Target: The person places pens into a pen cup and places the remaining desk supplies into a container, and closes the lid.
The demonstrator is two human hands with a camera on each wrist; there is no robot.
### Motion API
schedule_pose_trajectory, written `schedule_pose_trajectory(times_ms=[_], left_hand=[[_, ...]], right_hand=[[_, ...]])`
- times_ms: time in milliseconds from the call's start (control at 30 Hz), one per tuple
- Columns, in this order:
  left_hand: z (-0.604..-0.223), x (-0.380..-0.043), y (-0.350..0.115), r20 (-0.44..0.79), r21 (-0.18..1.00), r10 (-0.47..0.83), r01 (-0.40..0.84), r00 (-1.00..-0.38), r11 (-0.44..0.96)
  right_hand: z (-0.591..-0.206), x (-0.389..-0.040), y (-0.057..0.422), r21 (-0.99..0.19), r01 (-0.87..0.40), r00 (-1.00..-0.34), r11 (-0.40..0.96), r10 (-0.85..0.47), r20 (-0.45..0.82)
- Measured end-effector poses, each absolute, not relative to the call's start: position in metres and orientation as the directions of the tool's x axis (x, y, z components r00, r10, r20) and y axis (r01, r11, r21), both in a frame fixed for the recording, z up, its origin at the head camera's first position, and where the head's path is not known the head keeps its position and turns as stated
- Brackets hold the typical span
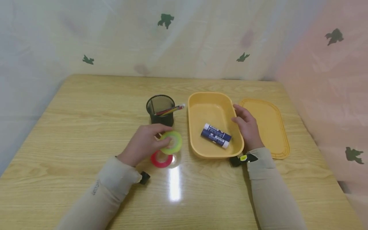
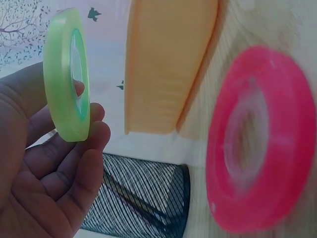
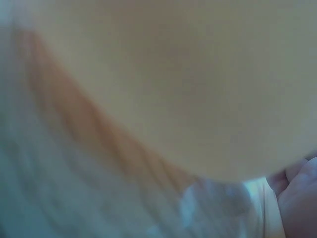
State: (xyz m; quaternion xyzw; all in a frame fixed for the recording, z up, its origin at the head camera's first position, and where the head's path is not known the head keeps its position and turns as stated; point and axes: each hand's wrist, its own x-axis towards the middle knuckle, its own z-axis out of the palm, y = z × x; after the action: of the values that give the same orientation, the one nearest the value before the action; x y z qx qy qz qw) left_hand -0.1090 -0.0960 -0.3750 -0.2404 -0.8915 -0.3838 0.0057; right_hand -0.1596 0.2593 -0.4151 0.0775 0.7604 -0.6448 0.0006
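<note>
My left hand pinches a yellow-green roll of tape, held above the table. In the left wrist view this roll stands on edge between thumb and fingers. Just below it, a pink-red roll of tape lies on the table. My right hand grips the right rim of a yellow plastic box. Inside the box lie two blue glue sticks with white ends. The right wrist view is blurred, with the box wall filling most of it.
A black mesh pen holder stands left of the box, with pencils leaning out to the right. The yellow lid lies flat on the wooden table, right of the box. A patterned curtain hangs behind.
</note>
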Motion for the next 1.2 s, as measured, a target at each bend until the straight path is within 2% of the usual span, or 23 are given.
schedule_pose_trajectory(times_ms=[467,767,1200], left_hand=[[-0.369,-0.112,-0.069,0.164,0.669,0.491,0.462,-0.856,0.582],[-0.374,-0.115,-0.053,0.118,0.682,0.48,0.422,-0.869,0.597],[-0.375,-0.118,-0.039,0.123,0.673,0.486,0.433,-0.865,0.6]], right_hand=[[-0.417,-0.159,0.259,-0.983,0.11,-0.989,0.145,0.111,-0.095],[-0.416,-0.159,0.259,-0.985,0.111,-0.989,0.129,0.114,-0.096],[-0.418,-0.159,0.26,-0.983,0.116,-0.989,0.142,0.104,-0.101]])
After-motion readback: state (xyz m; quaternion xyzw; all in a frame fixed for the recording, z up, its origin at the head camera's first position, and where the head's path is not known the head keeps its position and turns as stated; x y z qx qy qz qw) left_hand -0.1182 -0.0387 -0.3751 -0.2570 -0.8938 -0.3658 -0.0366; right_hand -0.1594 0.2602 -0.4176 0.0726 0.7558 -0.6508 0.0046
